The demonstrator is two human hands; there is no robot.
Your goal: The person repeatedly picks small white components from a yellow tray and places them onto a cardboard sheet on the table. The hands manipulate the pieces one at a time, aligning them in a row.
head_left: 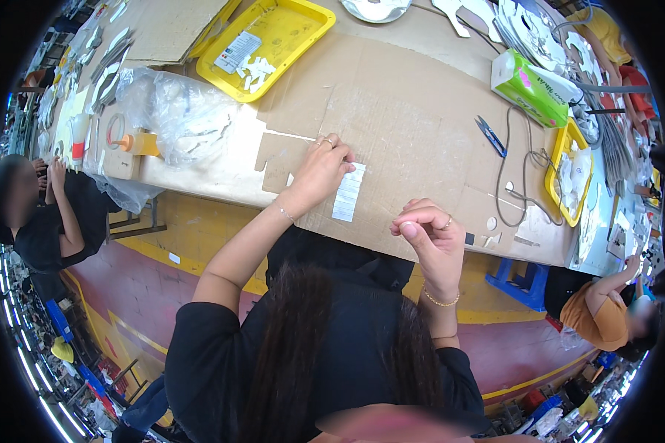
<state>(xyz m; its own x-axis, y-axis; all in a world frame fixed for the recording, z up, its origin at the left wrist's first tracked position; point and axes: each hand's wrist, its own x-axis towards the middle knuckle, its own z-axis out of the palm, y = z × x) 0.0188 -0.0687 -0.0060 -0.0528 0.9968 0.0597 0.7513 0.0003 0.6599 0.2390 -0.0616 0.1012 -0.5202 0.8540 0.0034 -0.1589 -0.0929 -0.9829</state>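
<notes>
White strip [347, 196], 1 top corner hidden by left hand [324, 170]

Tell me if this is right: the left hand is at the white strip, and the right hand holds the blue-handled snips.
Not quite: the right hand isn't holding the blue-handled snips; the head view shows them lying on the cardboard, near the green tissue pack. The left hand is at the white strip, as you say.
</notes>
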